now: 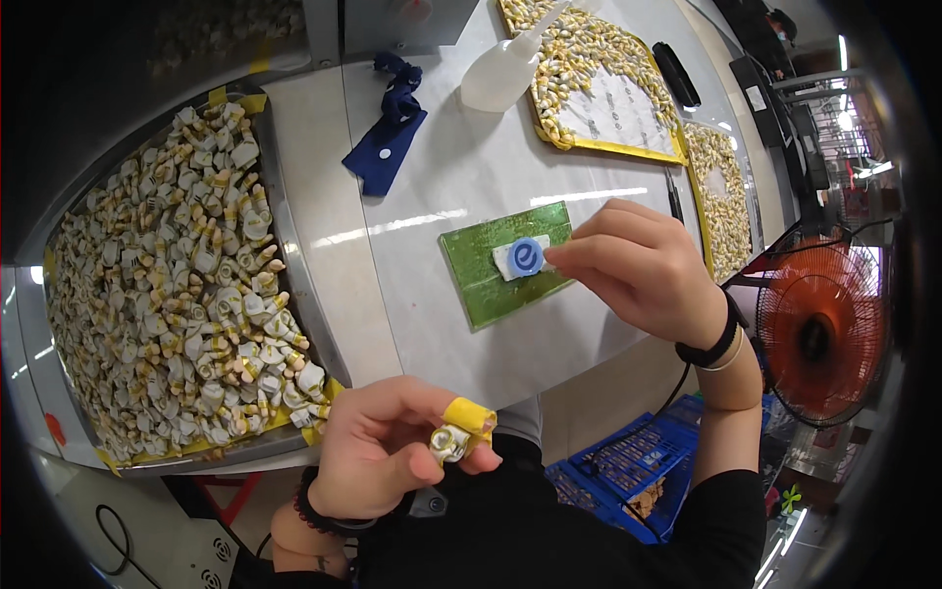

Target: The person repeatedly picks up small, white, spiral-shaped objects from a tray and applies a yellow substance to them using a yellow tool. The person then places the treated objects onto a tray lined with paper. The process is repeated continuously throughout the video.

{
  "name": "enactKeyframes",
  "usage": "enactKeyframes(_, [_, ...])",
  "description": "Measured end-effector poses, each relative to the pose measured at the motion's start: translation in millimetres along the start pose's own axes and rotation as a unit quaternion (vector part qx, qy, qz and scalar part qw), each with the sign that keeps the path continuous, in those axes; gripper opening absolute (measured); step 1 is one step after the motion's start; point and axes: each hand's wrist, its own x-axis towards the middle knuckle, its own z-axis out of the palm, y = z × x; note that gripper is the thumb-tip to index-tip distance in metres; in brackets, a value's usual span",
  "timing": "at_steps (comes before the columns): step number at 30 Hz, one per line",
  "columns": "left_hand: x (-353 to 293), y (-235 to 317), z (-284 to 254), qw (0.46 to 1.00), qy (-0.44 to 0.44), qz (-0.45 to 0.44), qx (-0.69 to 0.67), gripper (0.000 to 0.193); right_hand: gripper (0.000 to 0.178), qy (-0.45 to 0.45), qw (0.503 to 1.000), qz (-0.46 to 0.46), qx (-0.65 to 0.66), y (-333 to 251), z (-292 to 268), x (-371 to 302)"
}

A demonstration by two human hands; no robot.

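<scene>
My left hand (392, 442) is closed in the lower middle, holding a small white-and-yellow painted figure piece (451, 444) between thumb and fingers. Yellow wrapping (469, 414) shows at the tip of its index finger. My right hand (643, 265) is pinched at the right edge of a round blue disc (525, 256) with a dark curved mark. That disc is over a small white pad (505, 262) on a green rectangular slab (476, 285). Whether my right fingers grip the disc or only touch it is hard to see.
At left, a large metal tray (294, 245) is heaped with similar pieces. Farther back are a navy cloth (388, 147), a white squeeze bottle (498, 77) and a yellow-edged tray (608, 150) of small pieces. An orange fan (819, 329) and blue crates (638, 461) stand at right.
</scene>
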Motion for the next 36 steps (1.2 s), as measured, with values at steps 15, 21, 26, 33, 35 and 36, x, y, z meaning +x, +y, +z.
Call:
enactKeyframes(15, [6.0, -0.7, 3.2, 0.997, 0.073, 0.024, 0.007, 0.050, 0.017, -0.074, 0.987, -0.081, -0.115, 2.5, 10.1, 10.6])
enactKeyframes(21, [13.1, 3.8, 14.7, 0.997, 0.078, -0.018, -0.011, 0.053, 0.017, -0.022, 0.997, -0.053, -0.059, -4.1, 2.5, 9.8])
enactKeyframes(26, [17.4, 5.8, 12.4, 0.990, 0.027, -0.127, -0.062, 0.056, 0.010, 0.107, 0.982, -0.035, 0.153, -44.7, -6.6, 18.8])
enactKeyframes(33, [19.8, -2.5, 7.4, 0.968, -0.058, -0.169, -0.176, 0.037, 0.008, 0.150, 0.970, -0.100, 0.163, -51.5, 5.7, 22.3])
enactKeyframes(35, [20.3, -0.9, 8.5, 0.969, -0.057, -0.174, -0.166, 0.037, 0.008, 0.147, 0.970, -0.119, 0.154, -47.9, 9.0, 21.7])
enactKeyframes(36, [20.4, -0.3, 8.9, 0.969, -0.056, -0.177, -0.162, 0.037, 0.008, 0.146, 0.970, -0.126, 0.150, -46.6, 9.9, 22.2])
